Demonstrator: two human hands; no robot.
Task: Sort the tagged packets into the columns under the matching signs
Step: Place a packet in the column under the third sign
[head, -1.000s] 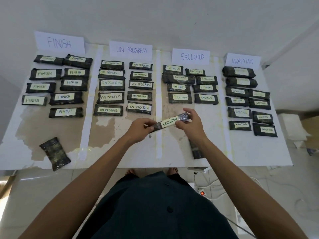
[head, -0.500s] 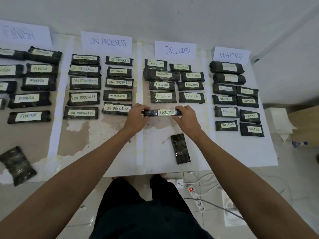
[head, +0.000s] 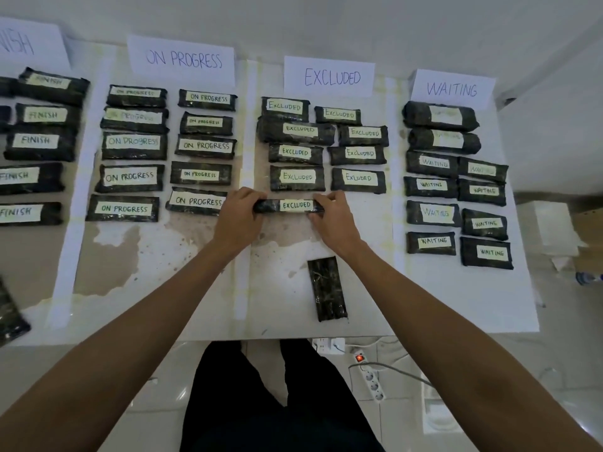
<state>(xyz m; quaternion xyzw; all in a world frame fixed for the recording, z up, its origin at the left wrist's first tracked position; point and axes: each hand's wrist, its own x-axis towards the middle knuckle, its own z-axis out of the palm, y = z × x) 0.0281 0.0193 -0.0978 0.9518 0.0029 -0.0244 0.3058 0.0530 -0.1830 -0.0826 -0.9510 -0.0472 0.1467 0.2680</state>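
A dark packet tagged EXCLUDED [head: 295,205] lies crosswise at the near end of the column under the EXCLUDED sign [head: 330,76]. My left hand [head: 239,213] grips its left end and my right hand [head: 332,216] grips its right end. Several other EXCLUDED packets [head: 297,177] fill the rows behind it. One dark packet with no tag showing [head: 327,288] lies lengthwise near the table's front edge, just right of my right forearm. Another untagged packet [head: 8,314] sits at the far left edge.
Columns of packets lie under the FINISH [head: 19,44], ON PROGRESS [head: 182,58] and WAITING [head: 452,89] signs, split by white tape strips [head: 243,256]. A power strip [head: 372,376] with cables lies on the floor beyond the table's front edge [head: 261,337].
Both hands carried the EXCLUDED packet forward from mid-air and lowered it level onto the table at the near end of the EXCLUDED column. The view shifted right.
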